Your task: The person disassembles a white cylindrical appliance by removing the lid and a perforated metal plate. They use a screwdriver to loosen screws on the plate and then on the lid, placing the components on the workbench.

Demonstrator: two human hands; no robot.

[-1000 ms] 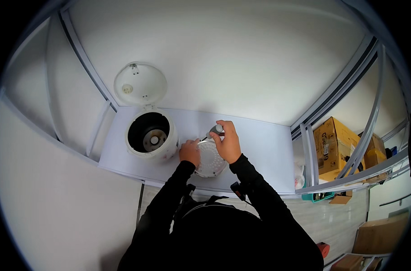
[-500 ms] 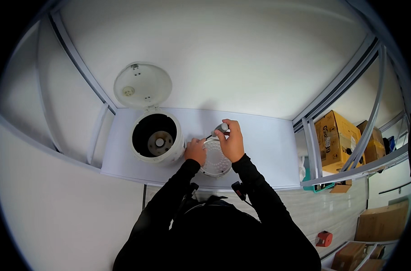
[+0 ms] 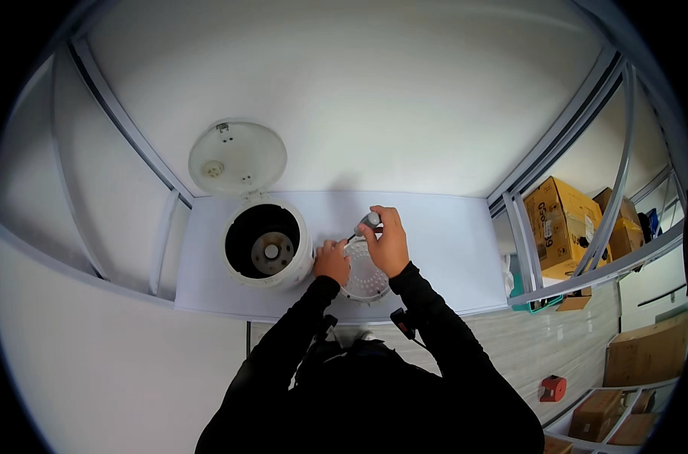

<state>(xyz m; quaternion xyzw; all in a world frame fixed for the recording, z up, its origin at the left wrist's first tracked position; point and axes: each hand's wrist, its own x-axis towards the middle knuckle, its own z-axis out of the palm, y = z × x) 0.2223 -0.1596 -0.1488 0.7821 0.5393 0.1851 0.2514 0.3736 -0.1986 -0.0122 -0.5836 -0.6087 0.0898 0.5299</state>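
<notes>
In my right hand [image 3: 390, 246] is a screwdriver [image 3: 370, 220] with a grey handle, its shaft slanting down to the left. Its tip meets the upper left rim of a round, whitish tray with many small holes or dimples [image 3: 368, 277], which looks like a steamer basket. Curled fingers of my left hand [image 3: 333, 262] hold that tray's left edge close to the screwdriver tip; the fingertips are partly hidden. Left of this hand stands a white rice cooker [image 3: 304, 257], its lid [image 3: 238, 157] swung up. Inside, a round metal heating plate [image 3: 259, 257] shows, without an inner pot.
Everything stands on a white table [image 3: 450, 250] against a pale wall. Metal frame posts [image 3: 525, 246] rise at its right end. Beyond them are yellow cartons [image 3: 563, 227] and a teal basket [image 3: 519, 299]. A red object [image 3: 553, 389] lies on the floor at the lower right.
The whole view has shifted slightly, so the table and cooker sit a little lower. Both hands keep their holds on the tray and the screwdriver; the screwdriver has barely moved.
</notes>
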